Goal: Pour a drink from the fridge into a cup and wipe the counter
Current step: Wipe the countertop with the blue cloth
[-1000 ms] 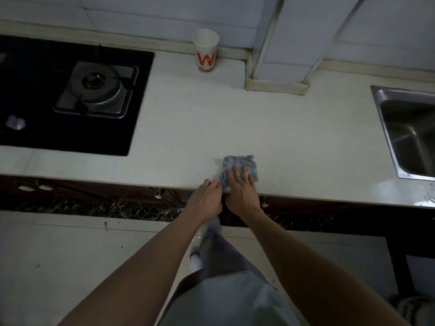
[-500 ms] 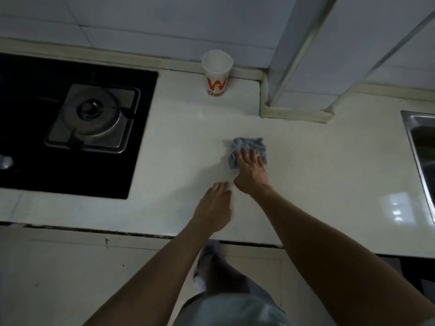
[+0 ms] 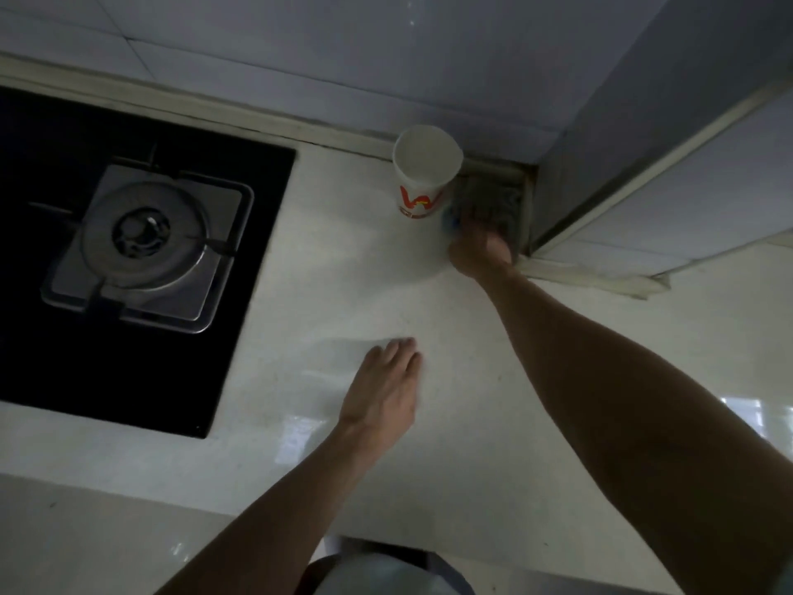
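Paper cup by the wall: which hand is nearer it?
Right. The right hand presses the cloth beside the paper cup, on its right; the left hand lies flat on the counter, well in front of it.

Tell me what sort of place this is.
Probably a home kitchen: a gas burner sits in a black hob, a counter runs along a tiled wall, and the right hand presses a cloth beside a paper cup.

One counter [image 3: 326,294]. One tiled wall [image 3: 300,45] behind it. One paper cup [image 3: 427,171], far, by the wall. One grey-blue cloth [image 3: 493,195], just right of the cup. One black hob [image 3: 51,380] on the left, with one burner [image 3: 143,234] in view. Two grips, both bare hands: the left grip [image 3: 382,392] near the middle, the right grip [image 3: 482,246] far, on the cloth.
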The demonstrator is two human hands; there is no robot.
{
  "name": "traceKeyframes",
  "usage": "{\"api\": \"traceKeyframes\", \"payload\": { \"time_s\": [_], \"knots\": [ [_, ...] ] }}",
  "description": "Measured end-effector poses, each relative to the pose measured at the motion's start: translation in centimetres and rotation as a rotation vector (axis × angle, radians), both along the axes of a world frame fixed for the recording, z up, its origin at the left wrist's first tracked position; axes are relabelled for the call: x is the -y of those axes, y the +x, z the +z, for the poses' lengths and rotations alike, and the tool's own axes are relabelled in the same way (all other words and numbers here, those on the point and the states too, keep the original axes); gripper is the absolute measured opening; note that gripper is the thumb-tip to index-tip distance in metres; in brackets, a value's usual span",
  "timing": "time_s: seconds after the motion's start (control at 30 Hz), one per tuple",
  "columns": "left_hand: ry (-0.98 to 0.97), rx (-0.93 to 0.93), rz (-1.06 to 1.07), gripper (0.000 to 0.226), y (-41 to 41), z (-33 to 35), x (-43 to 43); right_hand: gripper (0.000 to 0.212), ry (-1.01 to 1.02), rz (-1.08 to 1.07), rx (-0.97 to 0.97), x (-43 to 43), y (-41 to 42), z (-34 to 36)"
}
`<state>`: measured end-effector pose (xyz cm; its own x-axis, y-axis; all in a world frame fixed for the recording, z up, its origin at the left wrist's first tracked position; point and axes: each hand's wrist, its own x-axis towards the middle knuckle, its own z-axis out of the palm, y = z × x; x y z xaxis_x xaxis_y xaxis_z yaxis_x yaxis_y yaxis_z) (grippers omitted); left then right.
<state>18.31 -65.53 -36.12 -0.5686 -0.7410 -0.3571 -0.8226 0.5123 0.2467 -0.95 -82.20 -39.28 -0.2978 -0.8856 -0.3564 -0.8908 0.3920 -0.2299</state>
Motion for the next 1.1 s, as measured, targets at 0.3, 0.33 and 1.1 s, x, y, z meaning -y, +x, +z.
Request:
{"api": "traceKeyframes", "payload": {
  "time_s": [0.3,0.33,1.1],
  "knots": [
    [0.027,-0.083,-0.011,0.053,0.5,0.0,0.8,0.080,0.019,0.126,-0.152,4.0,-1.7,-1.8],
    [0.032,-0.084,-0.021,0.055,0.6,0.1,0.7,0.078,0.009,0.119,-0.153,3.8,-1.6,-1.7],
    [-0.041,-0.067,-0.180,0.042,16.0,0.2,-12.7,0.079,-0.059,0.257,0.023,-26.4,15.7,1.7]
  ]
}}
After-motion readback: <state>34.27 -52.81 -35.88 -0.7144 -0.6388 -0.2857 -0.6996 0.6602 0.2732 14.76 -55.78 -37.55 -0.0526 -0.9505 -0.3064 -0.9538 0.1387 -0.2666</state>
